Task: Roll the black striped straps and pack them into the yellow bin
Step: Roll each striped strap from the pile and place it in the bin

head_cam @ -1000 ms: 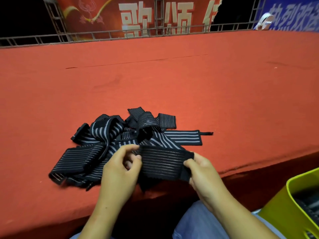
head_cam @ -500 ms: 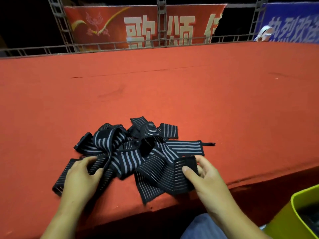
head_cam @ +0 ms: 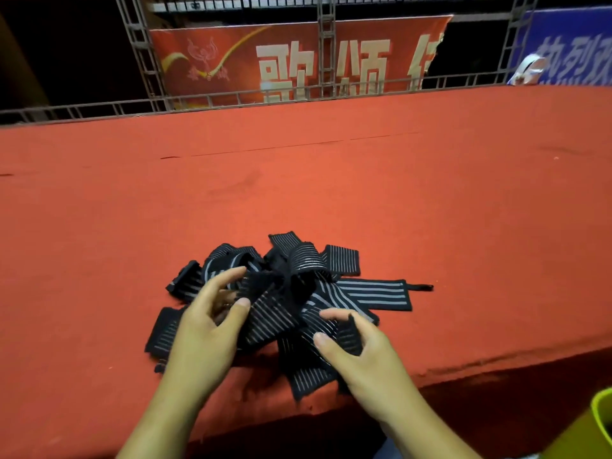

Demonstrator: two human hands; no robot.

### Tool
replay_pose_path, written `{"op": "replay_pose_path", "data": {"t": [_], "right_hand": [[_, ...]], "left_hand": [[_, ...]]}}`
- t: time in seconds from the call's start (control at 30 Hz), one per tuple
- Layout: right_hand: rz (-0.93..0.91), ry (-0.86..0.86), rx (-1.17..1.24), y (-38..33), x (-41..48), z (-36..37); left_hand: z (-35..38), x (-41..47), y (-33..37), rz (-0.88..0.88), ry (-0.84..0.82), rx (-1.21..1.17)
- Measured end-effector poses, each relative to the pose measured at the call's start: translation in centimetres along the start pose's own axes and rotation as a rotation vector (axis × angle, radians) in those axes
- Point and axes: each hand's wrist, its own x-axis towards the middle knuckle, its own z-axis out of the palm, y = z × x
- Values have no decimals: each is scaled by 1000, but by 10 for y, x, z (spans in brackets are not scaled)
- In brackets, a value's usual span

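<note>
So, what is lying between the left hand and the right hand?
In the head view, a black striped strap from the pile lies between the left hand and the right hand, on the red table. No bare cloth shows there.

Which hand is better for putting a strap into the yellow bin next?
The right hand: its fingers curl round a strap end, and the yellow bin is on its side. The left hand is across the strap pile, farther away.

Left hand [head_cam: 205, 332] from the left edge of the straps [head_cam: 374, 293] to mid-pile, nearer right hand [head_cam: 364, 356].
</note>
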Motion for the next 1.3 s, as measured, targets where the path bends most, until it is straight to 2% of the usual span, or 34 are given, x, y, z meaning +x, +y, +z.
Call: {"op": "replay_pose_path", "data": {"t": [0.13, 0.3, 0.57, 0.8, 0.97, 1.1, 1.3], "right_hand": [[-1, 6, 86, -13, 2, 21], [5, -22, 175, -17, 0, 22], [-49, 42, -76, -7, -2, 17], [-66, 19, -105, -2, -4, 12], [-51, 1, -133, -1, -9, 8], [45, 125, -36, 3, -6, -5], [159, 98, 206, 4, -1, -16]], "left_hand": [[19, -15, 19, 62, -112, -9], [34, -29, 23, 12, -222, -96], [38, -40, 19, -67, -275, -193], [34, -44, 16, -85, -291, -207], [31, -51, 10, -123, -270, -310], [18, -51, -4, -268, -160, -460], [-1, -53, -12, -339, -269, -382]]}}
